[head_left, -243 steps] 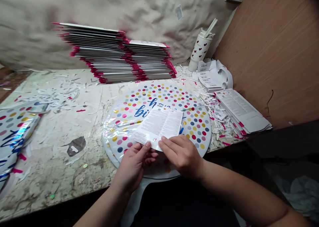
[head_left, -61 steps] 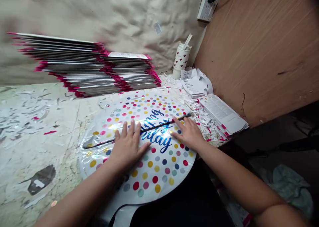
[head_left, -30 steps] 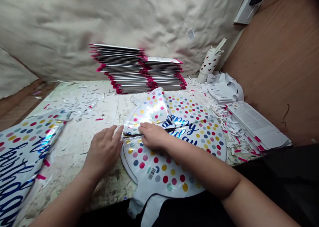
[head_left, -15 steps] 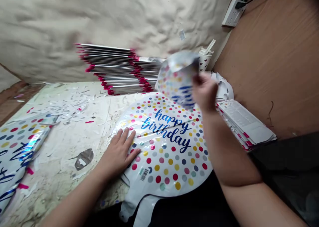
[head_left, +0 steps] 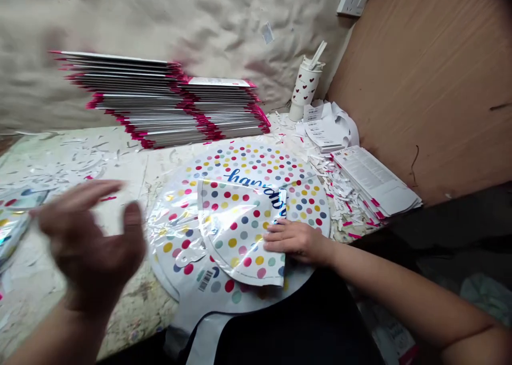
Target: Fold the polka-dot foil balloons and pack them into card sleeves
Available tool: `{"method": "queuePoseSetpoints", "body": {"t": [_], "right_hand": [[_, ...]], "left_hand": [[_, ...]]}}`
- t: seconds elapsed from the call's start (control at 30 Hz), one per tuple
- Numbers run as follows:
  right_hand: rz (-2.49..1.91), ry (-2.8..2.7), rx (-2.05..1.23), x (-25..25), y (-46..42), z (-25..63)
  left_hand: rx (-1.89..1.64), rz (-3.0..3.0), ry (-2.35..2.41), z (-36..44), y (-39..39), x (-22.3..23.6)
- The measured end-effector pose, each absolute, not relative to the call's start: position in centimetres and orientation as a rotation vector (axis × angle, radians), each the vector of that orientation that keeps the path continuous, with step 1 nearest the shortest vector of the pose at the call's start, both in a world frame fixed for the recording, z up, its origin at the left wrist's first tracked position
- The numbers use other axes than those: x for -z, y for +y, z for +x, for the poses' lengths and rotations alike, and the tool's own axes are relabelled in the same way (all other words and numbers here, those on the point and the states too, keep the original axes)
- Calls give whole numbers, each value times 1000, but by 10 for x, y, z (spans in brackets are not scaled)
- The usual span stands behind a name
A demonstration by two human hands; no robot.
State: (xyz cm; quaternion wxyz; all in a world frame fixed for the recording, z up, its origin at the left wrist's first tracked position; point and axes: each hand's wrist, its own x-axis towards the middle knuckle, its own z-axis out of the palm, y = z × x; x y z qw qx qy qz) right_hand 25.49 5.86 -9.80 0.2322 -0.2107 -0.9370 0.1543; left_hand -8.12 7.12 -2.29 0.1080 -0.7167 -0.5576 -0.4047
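A flat, uninflated foil balloon (head_left: 256, 159) with coloured dots and blue lettering lies at the table's front edge, its white tail hanging toward me. On top of it rests a folded foil balloon (head_left: 234, 231) in the same dotted print, hiding most of the lettering beneath. My right hand (head_left: 298, 241) lies with fingers stretched flat on the folded balloon's right side. Raised over the left of the table, my left hand (head_left: 94, 242) is blurred, thumb and fingers apart, holding nothing. Beyond it, another dotted foil balloon (head_left: 14, 215) shows partly at the left edge.
Two leaning stacks of pink-edged cards (head_left: 136, 95) stand against the covered wall. A heart-patterned tumbler (head_left: 306, 85), a label strip (head_left: 330, 133) and a pile of printed cards (head_left: 376, 181) are at the right. Paper scraps (head_left: 336, 194) litter the table.
My right hand has brought the folded balloon down onto the flat one and now lies on it. My left hand has lifted off the flat balloon and moved left. The view has shifted right.
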Motion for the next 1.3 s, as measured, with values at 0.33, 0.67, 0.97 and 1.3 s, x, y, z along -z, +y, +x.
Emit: {"method": "queuePoseSetpoints", "body": {"t": [0.33,0.67,0.97,1.3], "right_hand": [[-593,-2483,-412,111,47,266],[-1650,-1923,-931,84,83,265],[-1940,-1911,-883,80,116,246],[-1477,-2475,-85,64,58,227]], "left_hand": [[4,-3180,-875,64,127,88],[-135,-3152,-1267,27,122,96],[704,-2420,-1858,-61,59,70],[157,-2920,-1146,14,20,102]]}}
